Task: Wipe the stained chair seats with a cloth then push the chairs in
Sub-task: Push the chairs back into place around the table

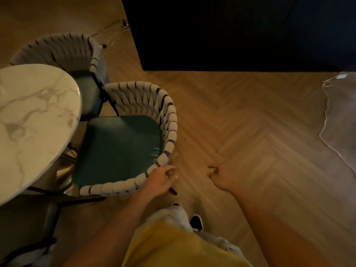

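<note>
- Left hand (160,180) grips the near chair (123,143) by its woven rope rim.
- Its glossy green seat sits at the round marble table's (34,116) three o'clock.
- Right hand (221,177) hangs loosely curled, empty, over herringbone wood floor (250,122).

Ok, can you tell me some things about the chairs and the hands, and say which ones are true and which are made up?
1. The left hand is on the woven back of the near chair. True.
2. The right hand holds a cloth. False: it is empty, apart from the chair, over the wooden floor.
3. The near chair's seat is green. True.
4. The table has a black top. False: it is white marble with grey veins.
5. The far chair is tucked partly under the table. True.
6. A cup stands on the table. False: no cup shows on the part in view.
</note>
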